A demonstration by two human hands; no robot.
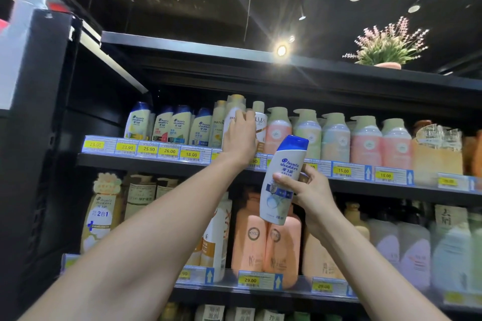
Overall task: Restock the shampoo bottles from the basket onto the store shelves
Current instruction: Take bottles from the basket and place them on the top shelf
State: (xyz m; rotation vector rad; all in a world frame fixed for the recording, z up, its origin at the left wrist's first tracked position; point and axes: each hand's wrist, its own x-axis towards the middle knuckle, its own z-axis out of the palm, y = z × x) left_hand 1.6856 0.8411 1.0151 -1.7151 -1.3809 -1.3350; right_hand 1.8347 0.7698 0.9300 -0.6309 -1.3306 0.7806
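Observation:
My right hand (307, 191) grips a white Head & Shoulders shampoo bottle (283, 177) with a blue cap, held upright in front of the upper shelf edge (146, 161). My left hand (238, 135) reaches up to that shelf and wraps around a white Pantene bottle (233, 114) standing among other bottles. A row of similar Head & Shoulders bottles (169, 125) stands at the shelf's left end. The basket is out of view.
Pump bottles in pink and green (336, 135) fill the upper shelf to the right. A lower shelf (260, 292) holds large orange and white bottles. Yellow price tags line the shelf edges. A potted plant (388, 47) sits on top of the unit.

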